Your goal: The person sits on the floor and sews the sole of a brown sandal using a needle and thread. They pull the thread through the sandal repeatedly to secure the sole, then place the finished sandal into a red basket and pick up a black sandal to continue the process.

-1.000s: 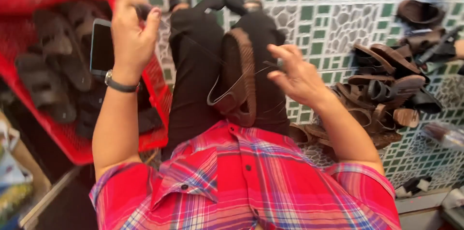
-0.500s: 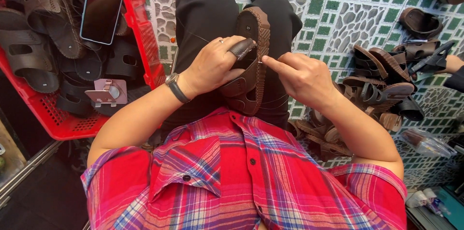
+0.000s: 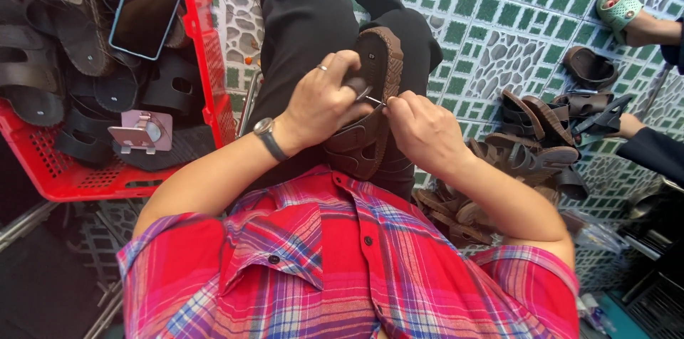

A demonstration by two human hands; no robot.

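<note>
brown sandal (image 3: 370,107) | sole up, lengthwise on lap | small metal tool (image 3: 372,99) at edge

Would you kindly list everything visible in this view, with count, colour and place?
brown sandal: one, brown, on the lap, held by both hands
small tool: one, metallic, between the two hands at the sandal; kind unclear
red crate: one, red, on the left, holding dark sandals
phone: one, dark screen, lying in the crate
phone stand: one, pink, in the crate
sandal pile: several, brown, on the tiled floor at right
green clog: one, green, on another person's foot, top right
wristwatch: one, dark, left wrist
left hand: on the sandal
right hand: on the sandal
</note>
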